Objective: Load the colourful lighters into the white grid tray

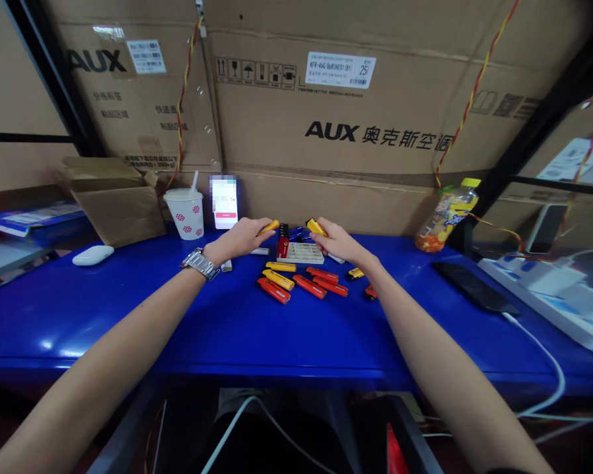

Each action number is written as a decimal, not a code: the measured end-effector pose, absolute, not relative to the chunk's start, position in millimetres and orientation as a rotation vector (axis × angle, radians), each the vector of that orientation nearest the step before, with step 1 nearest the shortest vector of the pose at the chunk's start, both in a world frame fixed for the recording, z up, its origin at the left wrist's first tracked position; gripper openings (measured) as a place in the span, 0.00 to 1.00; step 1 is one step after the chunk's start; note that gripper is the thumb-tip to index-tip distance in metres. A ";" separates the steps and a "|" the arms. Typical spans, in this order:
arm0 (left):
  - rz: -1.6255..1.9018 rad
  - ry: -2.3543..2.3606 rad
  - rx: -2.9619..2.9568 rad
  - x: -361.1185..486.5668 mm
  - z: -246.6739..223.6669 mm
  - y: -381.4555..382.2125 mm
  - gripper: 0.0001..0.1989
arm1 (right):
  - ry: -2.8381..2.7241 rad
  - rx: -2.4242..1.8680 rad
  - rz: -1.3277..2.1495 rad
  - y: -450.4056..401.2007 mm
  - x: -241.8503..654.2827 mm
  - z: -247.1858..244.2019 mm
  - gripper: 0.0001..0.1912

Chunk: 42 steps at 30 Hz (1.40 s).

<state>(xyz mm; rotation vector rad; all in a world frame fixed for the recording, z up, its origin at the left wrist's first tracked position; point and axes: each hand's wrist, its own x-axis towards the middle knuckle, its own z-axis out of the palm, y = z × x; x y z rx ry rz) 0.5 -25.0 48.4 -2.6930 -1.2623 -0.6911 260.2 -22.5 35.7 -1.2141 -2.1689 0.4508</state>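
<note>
Your left hand (pixel 240 240) and right hand (pixel 338 242), raised at the far edge of the desk (pixel 103 316).
Your left fingers close around a yellow lighter (pixel 268 228), your right around a second yellow lighter (pixel 317 228), both near the tray (pixel 300 255).

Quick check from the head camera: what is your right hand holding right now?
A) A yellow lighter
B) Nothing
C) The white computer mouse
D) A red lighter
A: the right hand pinches a yellow lighter between its fingers.

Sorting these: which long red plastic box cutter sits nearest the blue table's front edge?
The red cutter at the pile's front left; the other long red ones lie farther back, rightward.
</note>
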 end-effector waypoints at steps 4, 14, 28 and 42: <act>-1.014 -1.377 -2.515 -0.6 46.2 -20.3 0.14 | -2.098 -1.210 0.247 -19.2 258.8 31.4 0.18; -1.419 -1.475 -2.374 5.6 44.2 -24.7 0.15 | -1.948 -1.508 0.201 -23.5 257.8 29.5 0.34; -1.752 -1.409 -2.546 18.3 40.2 -28.2 0.15 | -1.682 -1.434 0.123 -24.9 251.3 29.6 0.28; -2.356 -2.029 -2.386 26.3 53.8 -37.3 0.21 | -1.584 -1.419 0.062 -22.5 246.5 30.3 0.19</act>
